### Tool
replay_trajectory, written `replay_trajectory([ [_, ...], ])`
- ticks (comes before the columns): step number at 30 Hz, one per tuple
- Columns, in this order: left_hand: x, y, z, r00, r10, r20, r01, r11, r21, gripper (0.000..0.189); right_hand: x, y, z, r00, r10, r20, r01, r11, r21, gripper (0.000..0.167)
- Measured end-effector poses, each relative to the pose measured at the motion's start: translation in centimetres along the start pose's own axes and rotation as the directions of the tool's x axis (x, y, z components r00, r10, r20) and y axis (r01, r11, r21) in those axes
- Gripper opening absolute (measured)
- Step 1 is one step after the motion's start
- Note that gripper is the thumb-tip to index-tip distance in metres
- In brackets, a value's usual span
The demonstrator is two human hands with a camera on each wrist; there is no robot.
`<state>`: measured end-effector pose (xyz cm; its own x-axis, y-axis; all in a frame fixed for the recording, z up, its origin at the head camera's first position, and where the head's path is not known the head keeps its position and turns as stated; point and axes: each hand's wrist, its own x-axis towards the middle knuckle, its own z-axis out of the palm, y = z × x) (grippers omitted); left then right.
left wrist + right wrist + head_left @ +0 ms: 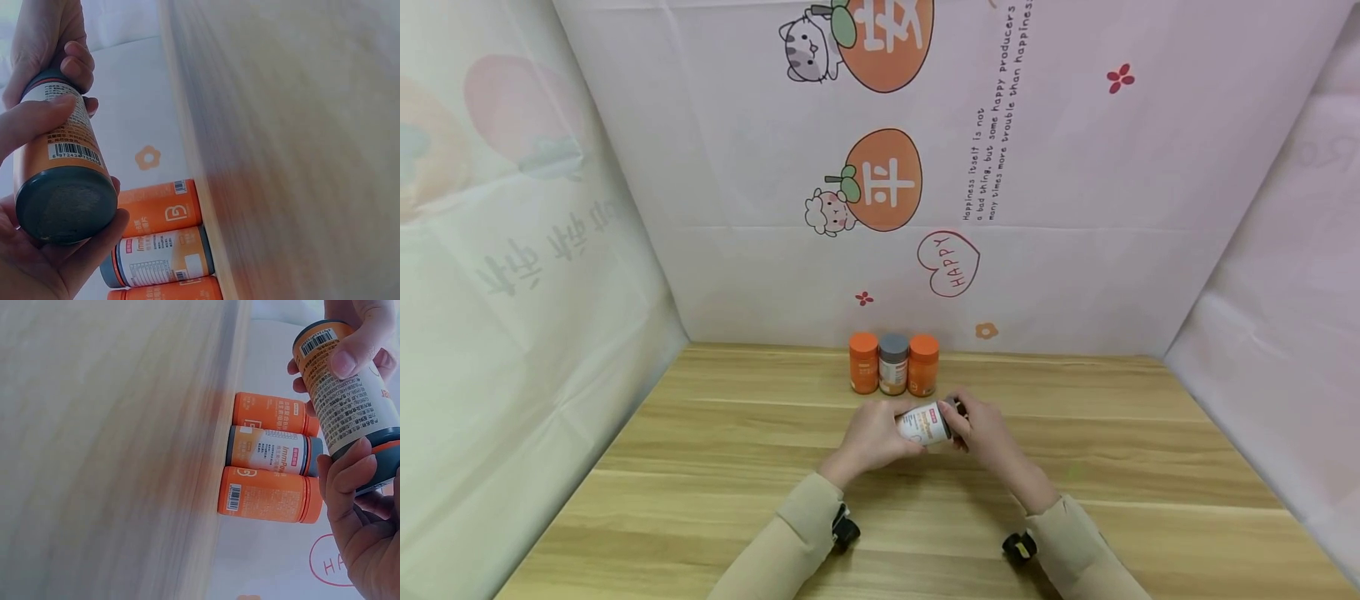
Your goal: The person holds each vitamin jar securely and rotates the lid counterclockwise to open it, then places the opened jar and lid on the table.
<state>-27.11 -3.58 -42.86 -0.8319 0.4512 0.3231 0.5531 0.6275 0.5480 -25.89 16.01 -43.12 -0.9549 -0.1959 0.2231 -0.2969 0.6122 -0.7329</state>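
Observation:
A supplement bottle (922,424) with a white and orange label and a dark grey cap lies tilted between the two hands above the table. My left hand (877,432) grips its body, thumb across the label, and the dark base (65,205) faces the left wrist view. Around the cap end (375,464) curl the fingers of my right hand (988,429). Just behind the hands stand an orange bottle (863,364), a grey-capped bottle (893,365) and another orange bottle (922,367), side by side in a row.
The wooden table (737,433) runs back to a printed white cloth (760,275) hanging behind the row of bottles. More cloth walls (527,333) close in the left and right sides. A small camera is strapped at each wrist.

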Motion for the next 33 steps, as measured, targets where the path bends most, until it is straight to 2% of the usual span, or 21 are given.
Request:
replay_trajectory([
  [17,0.35,-0.34,0.32,1.000,0.003,-0.007,-0.003,1.000,0.004,0.053,-0.09,0.01,-0.28,1.000,-0.006,0.000,0.006,1.000,-0.011,0.035],
  [27,0.50,-0.27,0.00,0.999,-0.030,0.020,0.031,0.999,-0.036,0.055,-0.04,0.12,-0.19,1.000,-0.019,-0.014,0.019,0.999,-0.025,0.036],
  [33,0.43,-0.67,0.09,0.998,-0.046,0.035,0.052,0.980,-0.190,0.052,-0.16,0.22,-0.32,0.997,-0.070,-0.019,0.069,0.997,-0.045,0.033],
])
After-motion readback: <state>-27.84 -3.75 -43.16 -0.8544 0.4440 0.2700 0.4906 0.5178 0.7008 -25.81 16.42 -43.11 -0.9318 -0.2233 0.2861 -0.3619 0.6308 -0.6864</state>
